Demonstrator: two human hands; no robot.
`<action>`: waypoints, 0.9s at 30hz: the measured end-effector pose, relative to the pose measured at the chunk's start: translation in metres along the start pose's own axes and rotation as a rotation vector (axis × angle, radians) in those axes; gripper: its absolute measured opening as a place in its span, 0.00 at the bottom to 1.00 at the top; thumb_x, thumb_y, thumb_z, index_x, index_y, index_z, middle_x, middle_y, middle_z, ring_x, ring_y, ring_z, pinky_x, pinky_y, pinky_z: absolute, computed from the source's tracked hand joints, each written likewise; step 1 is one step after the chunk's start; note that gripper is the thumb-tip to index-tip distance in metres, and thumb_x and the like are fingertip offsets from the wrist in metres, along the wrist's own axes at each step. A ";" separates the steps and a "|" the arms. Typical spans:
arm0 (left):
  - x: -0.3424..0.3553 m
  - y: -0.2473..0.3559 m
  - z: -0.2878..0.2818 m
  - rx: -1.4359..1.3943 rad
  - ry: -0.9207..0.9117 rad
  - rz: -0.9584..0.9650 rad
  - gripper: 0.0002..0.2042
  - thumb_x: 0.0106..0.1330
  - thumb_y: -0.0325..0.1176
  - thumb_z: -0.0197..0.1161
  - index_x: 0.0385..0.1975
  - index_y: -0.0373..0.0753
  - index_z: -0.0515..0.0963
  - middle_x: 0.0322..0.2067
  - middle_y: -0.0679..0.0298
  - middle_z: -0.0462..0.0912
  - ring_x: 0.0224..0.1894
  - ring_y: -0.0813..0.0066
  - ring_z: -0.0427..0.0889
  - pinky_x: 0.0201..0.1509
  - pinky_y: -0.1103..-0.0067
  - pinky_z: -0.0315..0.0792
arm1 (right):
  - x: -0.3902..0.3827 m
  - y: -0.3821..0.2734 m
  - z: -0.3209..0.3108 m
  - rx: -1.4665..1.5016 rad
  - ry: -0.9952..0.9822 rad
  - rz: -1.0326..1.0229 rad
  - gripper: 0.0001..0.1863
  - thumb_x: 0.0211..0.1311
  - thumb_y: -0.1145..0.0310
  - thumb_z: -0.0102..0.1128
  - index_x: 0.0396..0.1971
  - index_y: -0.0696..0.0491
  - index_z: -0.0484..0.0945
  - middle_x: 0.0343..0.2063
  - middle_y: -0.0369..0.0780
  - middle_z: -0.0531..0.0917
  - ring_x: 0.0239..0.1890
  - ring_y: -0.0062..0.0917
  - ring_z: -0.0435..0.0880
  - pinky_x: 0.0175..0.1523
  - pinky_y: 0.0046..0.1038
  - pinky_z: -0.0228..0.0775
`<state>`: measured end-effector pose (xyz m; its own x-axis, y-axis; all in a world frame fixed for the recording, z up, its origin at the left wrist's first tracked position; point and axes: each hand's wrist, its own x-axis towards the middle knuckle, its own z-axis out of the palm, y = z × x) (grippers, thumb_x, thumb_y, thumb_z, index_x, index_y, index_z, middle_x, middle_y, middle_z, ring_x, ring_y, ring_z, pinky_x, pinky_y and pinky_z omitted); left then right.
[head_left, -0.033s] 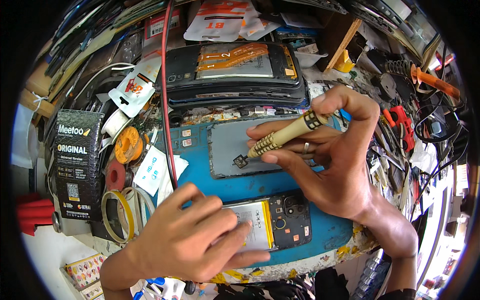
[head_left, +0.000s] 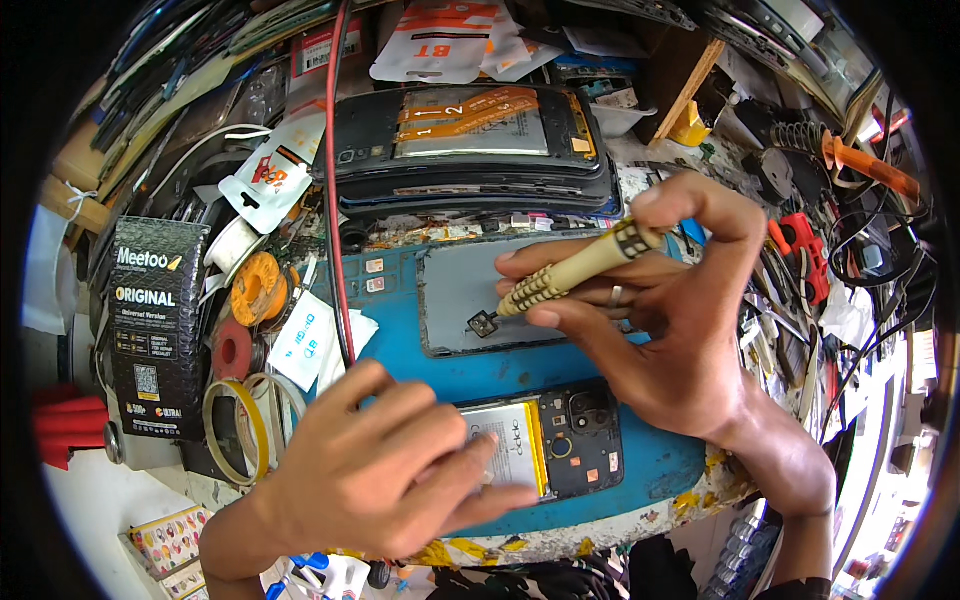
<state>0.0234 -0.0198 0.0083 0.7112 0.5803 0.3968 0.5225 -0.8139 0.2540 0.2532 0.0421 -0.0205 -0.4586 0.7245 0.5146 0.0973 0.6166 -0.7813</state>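
My right hand (head_left: 690, 340) grips a beige-handled screwdriver (head_left: 575, 275) with dark patterned bands. Its fingers and thumb wrap the handle, which tilts down to the left. At the screwdriver's tip is a small dark square part (head_left: 482, 323), over a flat grey panel (head_left: 450, 285). Nearer to me lies an opened black phone (head_left: 590, 440) with its camera cluster and silver battery (head_left: 518, 450) exposed. My left hand (head_left: 370, 470) hovers over the phone's left end, loosely bent with fingers apart, and hides that end. Nothing shows in its fingers.
Panel and phone lie on a blue mat (head_left: 400, 335). Stacked phones (head_left: 470, 150) stand behind it. A red cable (head_left: 333, 180) hangs at the left, near tape and wire spools (head_left: 258, 288) and a black pouch (head_left: 155, 330). Tools and red pliers (head_left: 803, 255) clutter the right.
My left hand's fingers have shifted slightly upward over the phone. My right hand and the screwdriver are almost unmoved.
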 end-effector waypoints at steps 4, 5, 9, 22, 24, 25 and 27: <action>0.003 -0.012 0.000 0.037 0.147 -0.212 0.13 0.48 0.37 0.80 0.25 0.37 0.83 0.20 0.68 0.69 0.21 0.73 0.69 0.24 0.76 0.61 | 0.001 -0.003 -0.004 0.156 0.050 -0.054 0.35 0.64 0.89 0.54 0.56 0.47 0.42 0.45 0.63 0.80 0.46 0.46 0.87 0.52 0.43 0.84; 0.004 -0.014 0.000 0.038 0.168 -0.286 0.13 0.47 0.35 0.81 0.25 0.37 0.83 0.20 0.67 0.70 0.21 0.73 0.69 0.24 0.76 0.61 | 0.001 -0.004 -0.005 0.223 0.061 -0.066 0.35 0.65 0.87 0.55 0.56 0.46 0.41 0.44 0.63 0.80 0.45 0.47 0.87 0.52 0.44 0.84; 0.005 -0.013 -0.003 -0.143 0.137 -0.420 0.14 0.46 0.34 0.81 0.31 0.36 0.86 0.21 0.66 0.71 0.22 0.73 0.69 0.23 0.77 0.62 | -0.005 -0.011 -0.012 0.207 -0.004 -0.095 0.33 0.66 0.82 0.58 0.54 0.45 0.42 0.41 0.62 0.82 0.42 0.50 0.88 0.51 0.48 0.84; 0.004 -0.011 0.003 -0.187 0.162 -0.379 0.09 0.46 0.27 0.79 0.28 0.40 0.87 0.18 0.72 0.71 0.21 0.76 0.68 0.26 0.75 0.56 | 0.002 -0.023 -0.016 0.096 -0.110 -0.097 0.33 0.65 0.82 0.60 0.53 0.48 0.42 0.39 0.60 0.84 0.39 0.47 0.89 0.46 0.40 0.86; 0.004 -0.012 0.004 -0.175 0.163 -0.365 0.10 0.45 0.27 0.80 0.27 0.40 0.87 0.18 0.72 0.71 0.21 0.76 0.68 0.26 0.75 0.55 | 0.005 -0.026 -0.023 0.000 -0.184 -0.114 0.34 0.64 0.82 0.61 0.52 0.50 0.42 0.39 0.58 0.85 0.38 0.45 0.90 0.46 0.38 0.86; 0.004 -0.012 0.004 -0.169 0.162 -0.358 0.10 0.45 0.26 0.80 0.27 0.40 0.87 0.18 0.72 0.71 0.21 0.76 0.68 0.26 0.75 0.55 | 0.007 -0.027 -0.026 -0.031 -0.244 -0.113 0.34 0.64 0.81 0.62 0.52 0.51 0.43 0.39 0.58 0.85 0.37 0.44 0.90 0.45 0.36 0.86; 0.004 -0.012 0.005 -0.168 0.165 -0.347 0.10 0.44 0.26 0.80 0.27 0.40 0.87 0.18 0.72 0.71 0.21 0.76 0.68 0.26 0.75 0.55 | 0.009 -0.029 -0.031 -0.109 -0.353 -0.139 0.34 0.64 0.81 0.62 0.53 0.51 0.43 0.39 0.58 0.86 0.37 0.43 0.90 0.45 0.36 0.86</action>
<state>0.0224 -0.0080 0.0026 0.4147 0.8198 0.3948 0.6237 -0.5720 0.5327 0.2737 0.0404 0.0183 -0.7478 0.4932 0.4445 0.0979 0.7441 -0.6609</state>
